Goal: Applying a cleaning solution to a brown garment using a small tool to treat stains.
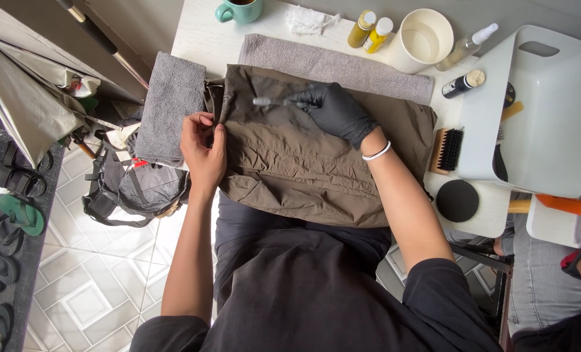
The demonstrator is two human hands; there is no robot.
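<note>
An olive-brown folded garment (303, 163) lies on the white table in front of me. My bare left hand (202, 146) pinches its left edge and holds it down. My right hand (335, 111), in a black glove, grips a small brush with a clear handle (269, 102) and holds its bristled end against the upper part of the garment. A white band sits on my right wrist.
A grey towel (333, 65) lies under the garment, and a folded grey cloth (168, 104) sits to its left. Behind are a teal mug (238, 10), two yellow bottles (369, 29), a cream cup (424, 36) and a spray bottle (466, 45). At right are a white tray (545, 111), a wooden brush (447, 150) and a black round lid (457, 200). A backpack (134, 189) and sandals lie on the floor at left.
</note>
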